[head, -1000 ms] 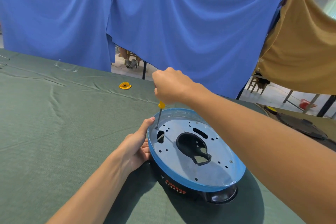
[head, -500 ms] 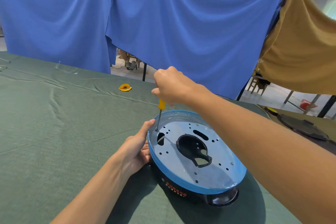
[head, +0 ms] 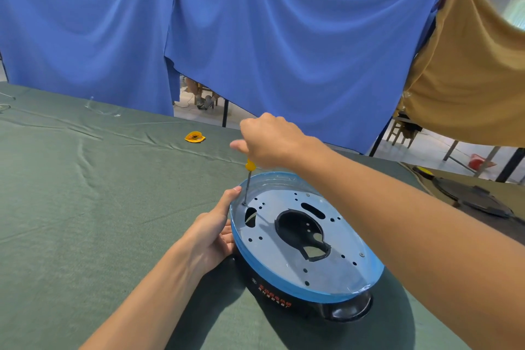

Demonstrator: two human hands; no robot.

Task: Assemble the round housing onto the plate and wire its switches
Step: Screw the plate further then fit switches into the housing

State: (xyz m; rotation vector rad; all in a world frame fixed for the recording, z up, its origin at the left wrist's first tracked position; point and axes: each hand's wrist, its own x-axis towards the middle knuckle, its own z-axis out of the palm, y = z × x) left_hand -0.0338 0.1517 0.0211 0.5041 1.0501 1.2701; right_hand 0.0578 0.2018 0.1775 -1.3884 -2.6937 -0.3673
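Observation:
A round black housing (head: 287, 302) lies on the green table, covered by a metal plate (head: 284, 253) with a blue rim, several holes and a large dark cut-out. My right hand (head: 268, 140) grips a yellow-handled screwdriver (head: 247, 179), held upright with its tip in a hole at the plate's far left edge. My left hand (head: 213, 231) holds the left rim of the plate, thumb up against the blue edge.
A small yellow object (head: 194, 137) lies on the green cloth (head: 85, 207) farther back. A clear plastic piece (head: 99, 106) sits near the far left edge. Another dark round part (head: 468, 196) rests at the right. Blue and tan curtains hang behind.
My right hand has turned slightly on the screwdriver, thumb now sticking out left. The view has shifted a little; the left hand and plate stay put.

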